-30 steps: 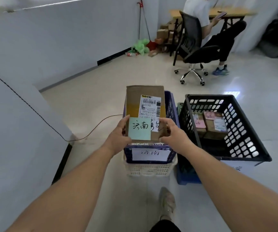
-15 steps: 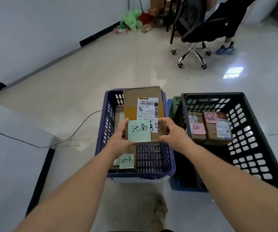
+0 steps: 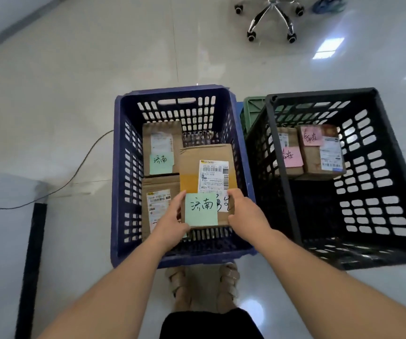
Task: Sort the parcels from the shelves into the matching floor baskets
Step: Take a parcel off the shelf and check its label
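A cardboard parcel (image 3: 207, 167) with a white shipping label and a green sticky note sits low inside the blue basket (image 3: 121, 182). My left hand (image 3: 172, 221) grips its near left corner and my right hand (image 3: 243, 214) grips its near right corner. Two more parcels (image 3: 160, 145) with green notes lie in the left half of that basket. The black basket (image 3: 383, 182) to the right holds two parcels (image 3: 319, 155) carrying pink notes.
A green crate (image 3: 252, 111) peeks out behind the two baskets. An office chair base (image 3: 273, 18) stands on the floor beyond. A black cable (image 3: 82, 167) runs across the floor at left, beside a white panel (image 3: 1, 241). My feet (image 3: 202, 287) stand just before the blue basket.
The view has tilted down and closed in on the baskets. Both hands have lowered the parcel from above the blue basket's rim down inside it.
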Available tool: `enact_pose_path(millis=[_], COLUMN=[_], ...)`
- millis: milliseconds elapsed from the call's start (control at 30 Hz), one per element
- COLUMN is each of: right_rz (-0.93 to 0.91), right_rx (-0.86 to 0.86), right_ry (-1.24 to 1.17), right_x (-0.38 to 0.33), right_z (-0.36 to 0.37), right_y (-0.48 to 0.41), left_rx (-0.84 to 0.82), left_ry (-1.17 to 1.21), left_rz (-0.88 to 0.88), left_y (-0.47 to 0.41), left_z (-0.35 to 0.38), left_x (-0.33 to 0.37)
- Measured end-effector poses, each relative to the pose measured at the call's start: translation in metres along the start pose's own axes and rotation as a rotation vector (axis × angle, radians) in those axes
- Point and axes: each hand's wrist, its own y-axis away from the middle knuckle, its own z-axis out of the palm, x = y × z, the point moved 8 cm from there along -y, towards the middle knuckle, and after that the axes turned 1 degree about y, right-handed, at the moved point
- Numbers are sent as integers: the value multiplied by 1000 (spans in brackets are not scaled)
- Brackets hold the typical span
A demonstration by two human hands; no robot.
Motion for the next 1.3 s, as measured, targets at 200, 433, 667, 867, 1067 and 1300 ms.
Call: enact_pose_path(millis=[200,433,667,867,1067,1300], right_rz=[124,129,159,185,227,317], right_rx=[29,71,-43,-157,-366,-413], right_ry=[-2,98,197,283,346,336], right_x=[11,5,10,27,41,41], right_z=[24,24,39,73,109,116], right_y=[-7,7,-2,-18,-39,-57], left_rx=[-25,-75,-116,-171,-229,-208], left_ry=[-53,-72,-194,-464,-587,-647], left_rz=[-35,-45,-133,-143,-124,-105], left_y=[-17,-18,-26,-41,-63,-73], left_z=[10,15,21,26,34,32], left_x=[-24,-33,-46,-62,-71,-71])
